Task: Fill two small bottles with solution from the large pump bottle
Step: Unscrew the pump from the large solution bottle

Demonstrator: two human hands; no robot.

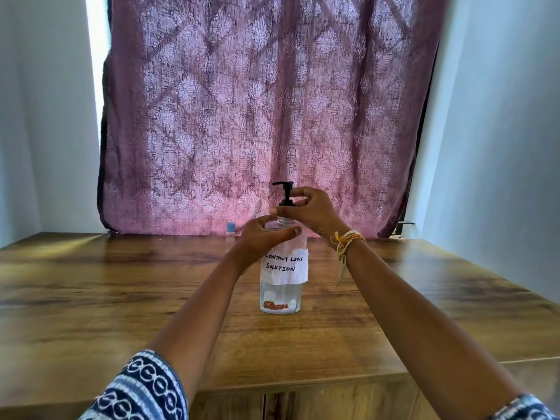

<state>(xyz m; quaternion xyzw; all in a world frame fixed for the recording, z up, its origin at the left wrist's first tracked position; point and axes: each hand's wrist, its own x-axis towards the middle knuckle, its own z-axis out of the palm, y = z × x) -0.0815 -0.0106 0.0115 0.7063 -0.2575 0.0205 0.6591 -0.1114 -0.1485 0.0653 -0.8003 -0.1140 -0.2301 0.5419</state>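
Observation:
A large clear pump bottle (pixel 281 294) stands upright in the middle of the wooden table (pixel 121 298), with a white handwritten label reading "contact lens solution". My left hand (pixel 262 237) wraps around the bottle's shoulder. My right hand (pixel 312 210) pinches the collar of the black pump head (pixel 285 192) at the neck. A small bottle with a blue cap (pixel 231 228) stands at the table's back edge, left of the big bottle and partly hidden behind my left hand. A second small bottle is not in sight.
A purple patterned curtain (pixel 266 116) hangs right behind the table. White walls close in on both sides. The table's front edge runs near the bottom of the view, with a cabinet front below it.

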